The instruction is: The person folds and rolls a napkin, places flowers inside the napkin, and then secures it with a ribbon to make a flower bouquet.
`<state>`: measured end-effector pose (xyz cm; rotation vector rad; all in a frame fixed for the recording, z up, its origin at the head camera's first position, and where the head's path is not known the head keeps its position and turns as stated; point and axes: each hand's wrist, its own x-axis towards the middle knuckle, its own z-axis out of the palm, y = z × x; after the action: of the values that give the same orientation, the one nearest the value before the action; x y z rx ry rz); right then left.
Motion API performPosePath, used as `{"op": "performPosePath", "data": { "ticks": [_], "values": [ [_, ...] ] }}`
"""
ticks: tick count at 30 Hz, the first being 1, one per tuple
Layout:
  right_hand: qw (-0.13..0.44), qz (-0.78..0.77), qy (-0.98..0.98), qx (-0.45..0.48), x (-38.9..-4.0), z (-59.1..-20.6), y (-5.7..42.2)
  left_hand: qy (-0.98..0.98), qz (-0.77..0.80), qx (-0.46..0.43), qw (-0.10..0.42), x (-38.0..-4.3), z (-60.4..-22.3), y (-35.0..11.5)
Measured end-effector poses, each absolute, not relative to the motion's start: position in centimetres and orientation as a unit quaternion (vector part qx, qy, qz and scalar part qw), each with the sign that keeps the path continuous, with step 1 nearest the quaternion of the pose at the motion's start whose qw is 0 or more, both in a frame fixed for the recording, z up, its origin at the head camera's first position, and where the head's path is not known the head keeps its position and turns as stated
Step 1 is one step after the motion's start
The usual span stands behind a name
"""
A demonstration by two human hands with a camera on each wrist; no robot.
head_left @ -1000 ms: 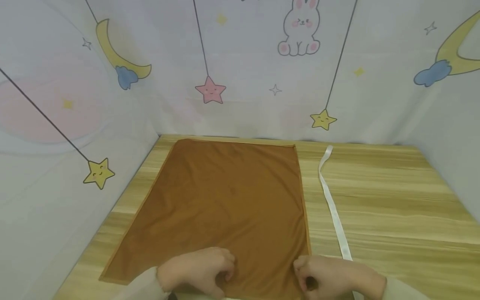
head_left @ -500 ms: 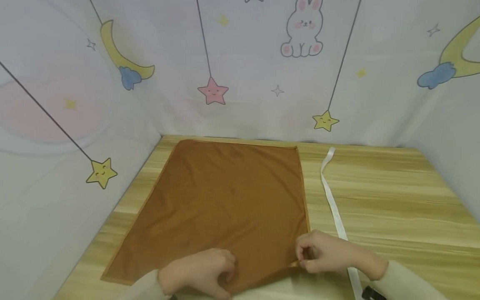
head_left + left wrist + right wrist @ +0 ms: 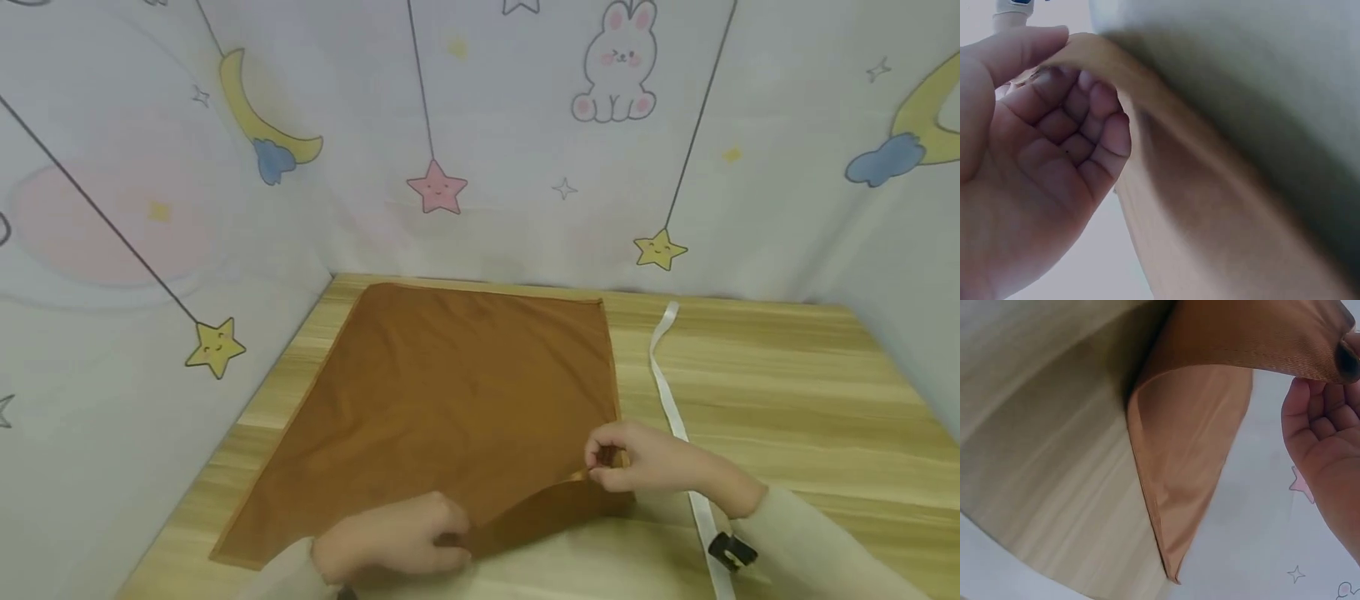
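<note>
Low in the head view's centre, the left hand [image 3: 393, 537] grips the near edge of the cloth [image 3: 450, 400]; right of it, the right hand [image 3: 648, 460] pinches that edge, lifted. The cloth spreads mid-frame on the table [image 3: 787, 400], left of a ribbon [image 3: 667, 402].

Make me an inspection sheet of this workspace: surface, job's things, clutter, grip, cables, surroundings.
Surface: yellowish wood-grain tabletop.
Job's things: brown rectangular cloth, wrinkled, near edge partly lifted.
Clutter: narrow white ribbon, right of the cloth; small black clip-like object by the pale right sleeve.
Grip: left hand pinches the cloth's near edge; right hand holds that edge higher, farther right.
Cables: nothing seen.
Surroundings: white cartoon-printed sheets behind and at both sides.
</note>
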<state>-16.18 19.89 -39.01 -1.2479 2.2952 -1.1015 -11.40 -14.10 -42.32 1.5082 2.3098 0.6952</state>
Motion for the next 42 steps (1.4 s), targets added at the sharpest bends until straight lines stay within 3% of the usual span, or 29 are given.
{"op": "performPosePath", "data": {
  "ticks": [10,24,34,42],
  "values": [
    [0.181,-0.431,0.800,-0.377,-19.1,-37.6,18.8,0.819,0.288,0.476,0.140,-12.7,-41.0,-15.3],
    [0.180,-0.366,0.822,-0.397,-21.9,-36.5,18.6,0.822,0.332,0.425,0.181,-14.7,-40.5,-16.1],
    [0.156,-0.389,0.825,-0.380,-22.9,-35.8,17.9,0.830,0.350,0.398,0.176,-15.4,-40.2,-16.8],
    [0.148,-0.418,0.826,-0.347,-24.1,-35.1,16.9,0.838,0.338,0.406,0.141,-17.1,-39.6,-17.1]
  ]
}}
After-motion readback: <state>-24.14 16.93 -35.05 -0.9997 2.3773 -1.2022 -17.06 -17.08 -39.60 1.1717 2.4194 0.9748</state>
